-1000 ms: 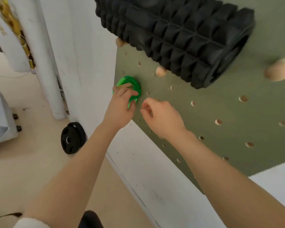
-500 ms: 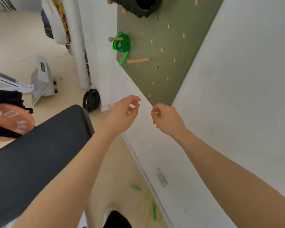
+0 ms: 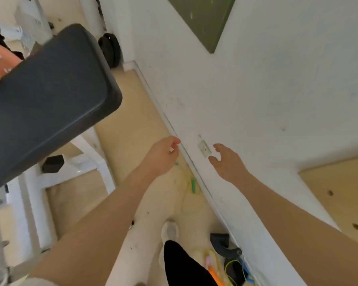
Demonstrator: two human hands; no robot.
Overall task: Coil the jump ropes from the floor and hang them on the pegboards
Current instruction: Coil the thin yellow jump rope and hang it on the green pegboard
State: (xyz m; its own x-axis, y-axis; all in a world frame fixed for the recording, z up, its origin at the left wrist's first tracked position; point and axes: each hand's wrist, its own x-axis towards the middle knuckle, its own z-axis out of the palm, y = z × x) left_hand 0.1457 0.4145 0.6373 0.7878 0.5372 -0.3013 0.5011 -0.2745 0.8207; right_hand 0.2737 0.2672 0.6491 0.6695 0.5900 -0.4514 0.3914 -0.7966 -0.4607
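Our hands, left and right, empty, apart; yellow jump rope mid-frame on floor left to coil.

view: tilts down from the green pegboard to the floor | left hand: off the hung green rope, now empty, fingers loosely curled | right hand: lowers, fingers spread | yellow jump rope with green handles now nearer both hands

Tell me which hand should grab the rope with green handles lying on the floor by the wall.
Probably left: the left hand hangs empty almost over the rope with green handles, while the right hand sits over the wall.
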